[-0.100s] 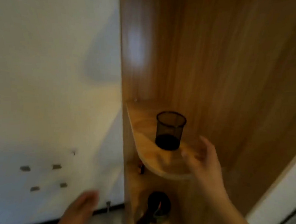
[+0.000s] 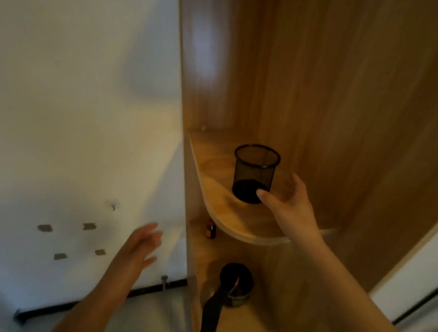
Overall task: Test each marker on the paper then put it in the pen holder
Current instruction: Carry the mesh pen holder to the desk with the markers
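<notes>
The black mesh pen holder (image 2: 255, 173) stands upright and empty on the curved wooden shelf (image 2: 225, 217), close to the cabinet's back panel. My right hand (image 2: 290, 207) is up beside it with the fingers (image 2: 265, 196) spread open; the thumb tip touches or nearly touches the holder's lower wall, and the other fingers curl round its right side without gripping it. My left hand (image 2: 138, 248) hangs lower in front of the white wall (image 2: 76, 107), fingers loose and open, holding nothing. On the shelf below stand a small brown bottle (image 2: 211, 229) near the left panel and a dark round container (image 2: 236, 283); what it holds is too blurred to tell.
</notes>
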The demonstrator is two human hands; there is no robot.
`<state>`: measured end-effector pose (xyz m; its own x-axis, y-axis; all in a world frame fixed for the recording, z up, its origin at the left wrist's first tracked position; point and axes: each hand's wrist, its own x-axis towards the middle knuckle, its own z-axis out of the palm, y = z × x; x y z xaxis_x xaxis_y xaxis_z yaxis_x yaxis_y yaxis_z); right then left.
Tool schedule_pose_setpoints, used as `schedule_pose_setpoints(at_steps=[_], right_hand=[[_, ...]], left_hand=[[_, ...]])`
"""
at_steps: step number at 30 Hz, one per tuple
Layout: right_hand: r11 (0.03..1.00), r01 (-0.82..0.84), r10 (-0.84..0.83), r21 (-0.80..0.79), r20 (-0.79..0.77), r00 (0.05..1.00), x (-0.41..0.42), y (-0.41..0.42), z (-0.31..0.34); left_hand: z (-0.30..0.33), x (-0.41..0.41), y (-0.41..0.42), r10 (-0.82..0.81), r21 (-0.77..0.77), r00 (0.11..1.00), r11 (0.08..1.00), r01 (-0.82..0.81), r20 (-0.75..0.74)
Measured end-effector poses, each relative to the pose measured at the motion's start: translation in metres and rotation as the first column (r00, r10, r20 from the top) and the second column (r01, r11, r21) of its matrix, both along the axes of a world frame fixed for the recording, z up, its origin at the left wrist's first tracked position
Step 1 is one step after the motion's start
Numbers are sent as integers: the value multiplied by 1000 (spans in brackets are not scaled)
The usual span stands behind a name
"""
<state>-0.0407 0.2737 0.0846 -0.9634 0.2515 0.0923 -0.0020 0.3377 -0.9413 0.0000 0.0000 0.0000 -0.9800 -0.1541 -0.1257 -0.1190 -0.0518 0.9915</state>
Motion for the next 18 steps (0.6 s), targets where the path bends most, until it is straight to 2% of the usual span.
schedule_pose_setpoints(at_steps=[3, 6, 11, 18], right_hand=[[999, -39, 39, -25, 5, 999, -28, -13, -4], [1000, -15, 15, -9, -84, 996, -48, -21, -11], [997, 63, -67, -33, -133, 989, -67, -30, -15], [995, -30, 14, -93, -165, 986, -52, -46, -5]], left_hand=[[20, -10, 11, -97, -41, 987, 995, 93, -129], [24, -13, 14, -124, -55, 983, 992, 117, -135], [27, -11, 16, -121, -93, 982, 990, 108, -148], [34, 1, 7, -93, -108, 980, 991, 75, -176]])
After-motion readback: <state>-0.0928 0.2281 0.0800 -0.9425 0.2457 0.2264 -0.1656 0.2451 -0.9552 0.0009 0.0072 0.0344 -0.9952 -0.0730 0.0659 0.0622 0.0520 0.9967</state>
